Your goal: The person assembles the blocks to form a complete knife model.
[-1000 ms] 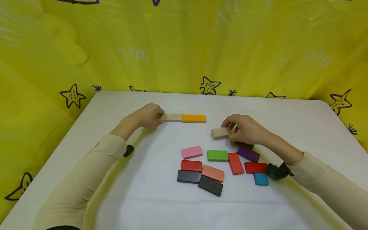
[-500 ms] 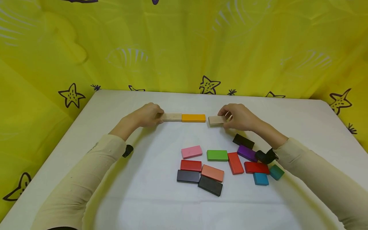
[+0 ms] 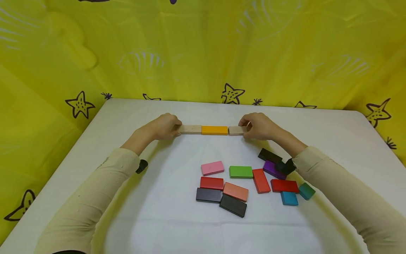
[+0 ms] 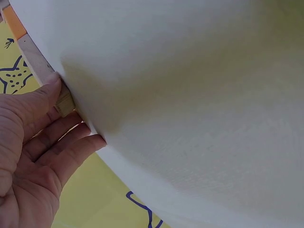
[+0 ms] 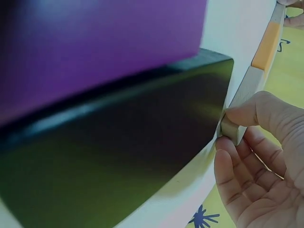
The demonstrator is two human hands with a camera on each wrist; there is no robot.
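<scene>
A row of wooden blocks lies along the back of the white table. My left hand (image 3: 164,127) pinches the outer end of a natural wood block (image 3: 191,129) between thumb and fingers. An orange block (image 3: 214,130) touches that block's right end. On the other side, my right hand (image 3: 260,126) pinches a second natural wood block (image 3: 236,130), lined up with the orange block; in the head view only a thin dark line parts them. In the right wrist view the thumb (image 5: 251,111) presses on this block's side. The fingers hide both outer ends in the head view.
Several loose blocks lie nearer on the table (image 3: 165,211): pink (image 3: 212,168), green (image 3: 241,172), red (image 3: 261,181), black (image 3: 233,205), blue (image 3: 289,198). A black block (image 3: 270,155) and a purple block (image 3: 273,169) lie below my right wrist. A yellow patterned cloth (image 3: 190,53) hangs behind.
My right hand has carried the natural wood block away from me and slightly left, up to the orange block's right end. The left hand has stayed at its block.
</scene>
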